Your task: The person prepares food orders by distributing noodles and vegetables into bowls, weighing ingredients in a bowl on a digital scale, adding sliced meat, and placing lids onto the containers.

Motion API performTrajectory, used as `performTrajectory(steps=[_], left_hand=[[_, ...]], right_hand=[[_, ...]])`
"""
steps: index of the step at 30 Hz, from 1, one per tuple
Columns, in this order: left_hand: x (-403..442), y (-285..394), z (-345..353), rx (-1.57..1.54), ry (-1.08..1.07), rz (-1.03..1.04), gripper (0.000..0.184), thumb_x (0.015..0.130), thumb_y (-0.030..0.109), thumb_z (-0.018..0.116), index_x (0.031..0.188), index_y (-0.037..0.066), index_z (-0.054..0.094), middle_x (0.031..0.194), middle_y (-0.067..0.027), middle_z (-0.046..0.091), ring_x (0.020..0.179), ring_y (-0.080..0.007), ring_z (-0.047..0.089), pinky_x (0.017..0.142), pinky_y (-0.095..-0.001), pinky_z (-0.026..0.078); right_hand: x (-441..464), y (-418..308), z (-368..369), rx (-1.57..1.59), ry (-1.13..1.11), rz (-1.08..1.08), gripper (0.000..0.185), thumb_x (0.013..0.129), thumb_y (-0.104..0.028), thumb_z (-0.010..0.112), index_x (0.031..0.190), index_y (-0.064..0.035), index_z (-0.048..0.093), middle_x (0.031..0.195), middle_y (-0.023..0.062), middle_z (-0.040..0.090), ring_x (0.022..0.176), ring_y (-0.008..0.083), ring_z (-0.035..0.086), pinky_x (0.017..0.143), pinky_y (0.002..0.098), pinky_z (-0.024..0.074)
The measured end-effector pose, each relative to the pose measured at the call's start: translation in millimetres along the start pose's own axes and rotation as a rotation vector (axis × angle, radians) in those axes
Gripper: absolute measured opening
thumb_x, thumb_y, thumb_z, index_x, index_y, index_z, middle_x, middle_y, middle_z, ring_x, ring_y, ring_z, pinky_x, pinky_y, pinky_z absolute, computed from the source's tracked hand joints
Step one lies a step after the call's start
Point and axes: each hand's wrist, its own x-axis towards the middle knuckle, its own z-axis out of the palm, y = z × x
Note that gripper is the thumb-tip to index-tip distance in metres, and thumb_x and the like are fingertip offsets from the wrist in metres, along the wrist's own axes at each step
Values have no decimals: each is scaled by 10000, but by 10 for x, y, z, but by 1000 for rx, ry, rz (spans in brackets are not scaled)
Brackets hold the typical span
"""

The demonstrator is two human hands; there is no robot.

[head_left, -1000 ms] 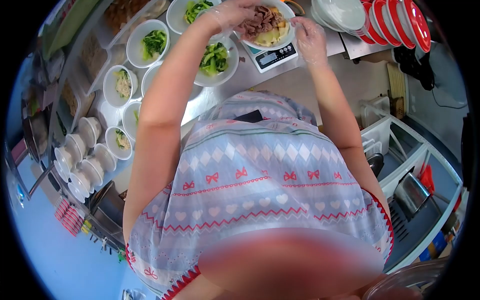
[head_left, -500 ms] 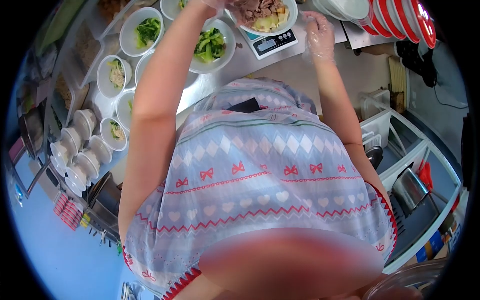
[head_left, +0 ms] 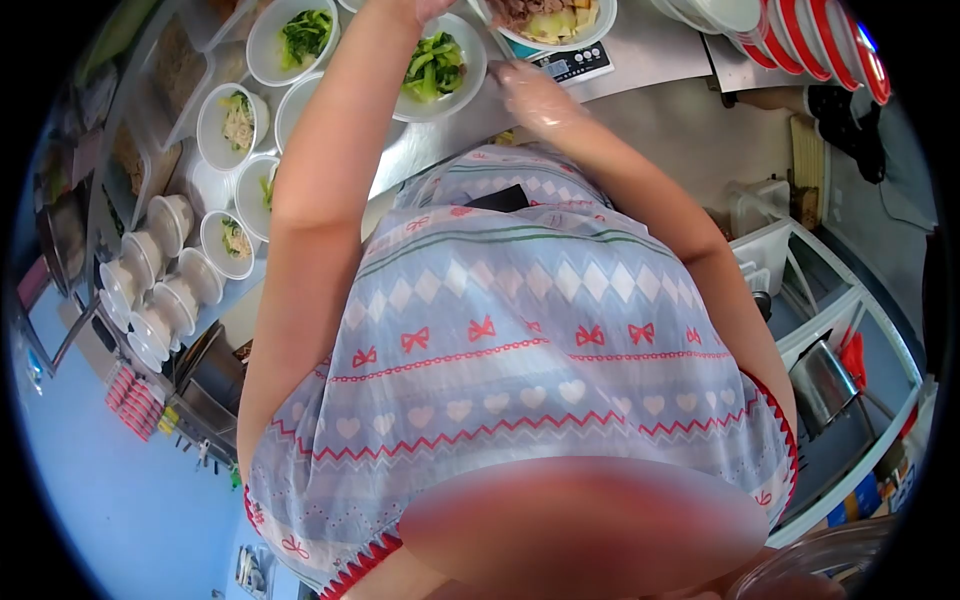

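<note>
Leaning over a steel counter point(head_left: 655, 50), a person in a patterned apron point(head_left: 480, 300) is reaching both arms forward among food bowls. Well behind the right hand point(head_left: 540, 95), out to the right, a metal pot point(head_left: 822, 385) is resting on a rack. Farther ahead and right of that grip, red-and-white dishes point(head_left: 822, 42) are leaning in a row; far to its left, lidded tubs point(head_left: 150, 328) are standing in stacks.

Just ahead of the right fingers, a meat bowl point(head_left: 560, 44) is sitting on what appears to be the top of a kitchen scale point(head_left: 578, 62), its far side running out of view. Just left of the same fingers, a greens bowl point(head_left: 472, 85) is lying apart from the scale.

Wearing a clear glove, the right hand is dipping low between the two, fingers bunching near the counter; whether they are closing on anything, the view is not showing. Only part of the left hand point(head_left: 430, 8) is appearing at the top edge, its fingers hidden, so its grip cannot be told.

Meat slices point(head_left: 525, 12) are lying beside pale pieces point(head_left: 555, 25). Portioning by weight seems to be under way; any next move would call for steady fingers clearing both rims and the scale's buttons.
</note>
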Motion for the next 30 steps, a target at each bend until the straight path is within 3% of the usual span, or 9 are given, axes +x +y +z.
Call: performTrajectory(steps=[5,9,11,15,21,23,26,29,30], left_hand=[[-502,-47,208,-226,-140,-48,141,905,210,593,919,73,622,718,9,537,627,-101,522,543,-209,491],[-885,-73,276,-371,-75,-46,132,900,173,556,883,48,592,718,8,467,661,-115,460,576,-227,454],[-1013,-76,63,-231,-88,35,109,887,133,540,889,37,593,739,-4,490,670,-119,473,574,-222,456],[-1218,-122,-29,-321,-20,-29,169,852,112,576,997,32,610,773,-13,530,684,-129,491,579,-218,461],[-1262,-357,-257,-340,2,42,272,746,75,563,1009,43,628,842,-61,602,746,-175,570,661,-290,526],[-1216,-489,-210,-163,198,178,244,754,119,542,960,20,629,887,-111,645,836,-240,627,719,-355,560],[-1125,-606,-229,-127,9,254,234,842,176,491,936,12,629,868,-123,666,839,-260,652,754,-397,568],[-1115,-590,-193,-184,16,231,241,911,213,464,900,43,635,820,-88,672,777,-234,658,732,-378,574],[-1126,-603,-161,-275,112,221,238,912,215,466,880,50,634,813,-78,671,777,-231,658,719,-369,575]], right_hand=[[174,-424,-4,37,-112,321,288,905,-149,430,1066,25,594,1065,218,597,1064,372,578,893,417,476],[146,-311,132,-181,-173,272,239,887,-109,447,1024,11,601,1123,199,571,976,347,617,857,394,511],[76,-205,170,-257,-95,40,232,903,-124,436,1019,26,570,1045,215,606,952,374,601,844,438,486],[-67,-220,-53,-192,-115,88,201,876,-100,495,1014,12,589,981,204,620,882,347,617,791,408,502],[-116,-834,-769,572,74,297,170,827,-95,590,973,-34,650,886,150,663,756,298,643,705,358,501],[32,-1038,-821,633,283,62,159,820,-126,608,950,-57,668,890,130,667,765,273,653,682,356,511],[334,-1444,-1048,296,264,-329,88,831,-108,635,872,-30,643,757,90,632,701,234,619,641,345,487],[325,-1368,-1077,168,375,-388,156,816,-85,646,957,-18,655,871,140,658,834,311,640,746,385,510],[319,-1250,-1110,300,329,-220,170,818,-81,633,975,-27,667,962,159,659,907,316,632,808,362,506]])
